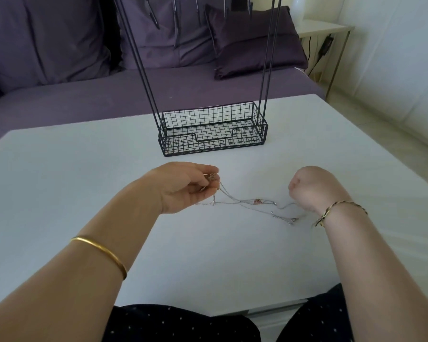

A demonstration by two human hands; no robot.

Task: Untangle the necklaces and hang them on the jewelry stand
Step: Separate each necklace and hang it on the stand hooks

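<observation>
Both hands are on the job: the left hand (183,187), palm turned up, pinches a bunch of chain at its fingertips, and the right hand (311,188) is balled into a fist with a strand running up into its underside, fingers hidden. Between them the necklaces (242,202) stretch in thin silver lines, crossing midway at a small reddish charm, with loose ends lying on the white table (59,169) just below the right wrist. Straight ahead of the hands stands the black wire jewelry stand (213,130), basket base empty, hooks high up. Beyond it, a purple sofa (84,95). Gold bangle (104,250) on the left forearm, braided bracelet (339,208) on the right wrist.
</observation>
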